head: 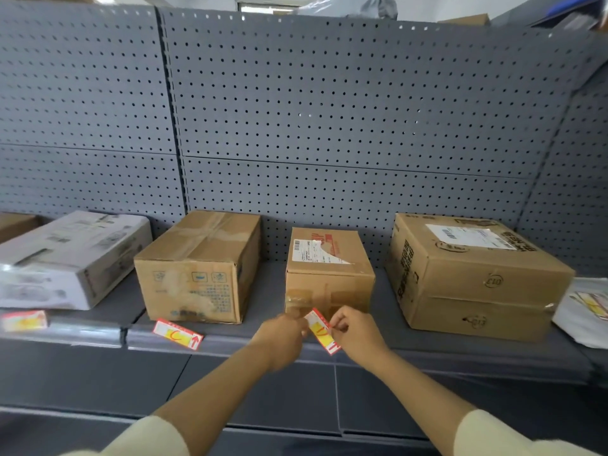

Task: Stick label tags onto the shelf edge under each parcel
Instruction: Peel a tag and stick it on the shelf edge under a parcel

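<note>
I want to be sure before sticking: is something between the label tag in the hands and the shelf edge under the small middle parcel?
Nothing visible. Both hands, left hand and right hand, hold the label tag just before the small parcel; the shelf edge below looks bare.

Both hands' fingers (297, 324) pinching label tag (321, 331), below small parcel (329, 274)

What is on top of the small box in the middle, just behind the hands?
The small box carries a white shipping label, partly torn, over red print. Nothing else sits on top. Its lower front edge is hidden behind both hands and the label tag they hold.
</note>
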`<state>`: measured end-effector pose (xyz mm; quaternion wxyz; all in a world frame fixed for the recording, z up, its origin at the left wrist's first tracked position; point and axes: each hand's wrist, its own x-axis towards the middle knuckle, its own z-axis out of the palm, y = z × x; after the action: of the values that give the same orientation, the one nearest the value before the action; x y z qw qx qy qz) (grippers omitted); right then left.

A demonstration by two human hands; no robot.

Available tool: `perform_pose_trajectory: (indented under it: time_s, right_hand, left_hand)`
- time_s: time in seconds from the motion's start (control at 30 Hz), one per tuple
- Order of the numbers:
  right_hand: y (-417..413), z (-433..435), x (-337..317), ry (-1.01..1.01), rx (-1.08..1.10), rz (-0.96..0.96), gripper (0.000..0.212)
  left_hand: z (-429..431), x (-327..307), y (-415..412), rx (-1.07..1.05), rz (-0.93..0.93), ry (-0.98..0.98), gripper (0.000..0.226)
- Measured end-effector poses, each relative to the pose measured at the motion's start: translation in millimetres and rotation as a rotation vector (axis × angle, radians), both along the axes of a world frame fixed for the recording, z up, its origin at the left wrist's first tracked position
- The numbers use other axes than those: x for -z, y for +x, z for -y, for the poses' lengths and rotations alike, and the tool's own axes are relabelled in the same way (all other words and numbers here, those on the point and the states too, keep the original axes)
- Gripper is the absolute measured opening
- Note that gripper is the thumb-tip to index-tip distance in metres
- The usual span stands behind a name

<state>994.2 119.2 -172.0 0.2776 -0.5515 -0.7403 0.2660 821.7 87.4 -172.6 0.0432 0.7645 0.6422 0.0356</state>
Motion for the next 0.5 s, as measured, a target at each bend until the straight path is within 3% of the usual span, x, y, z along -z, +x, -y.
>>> perform_pose_trajectory:
  time_s: [0.13, 0.5]
  right_hand:
    - [2.4, -3.8, -3.3, -0.005, 0.028, -0.033, 0.017]
    - [6.8, 2.0, -1.5, 0.058, 0.007, -0.029, 0.012]
  left_hand:
    - [1.2, 6.3, 2.8, 0.085, -0.019, 0.235, 0.042]
    - [5.3, 26.4, 8.1, 0.205, -0.184, 0.220, 0.052]
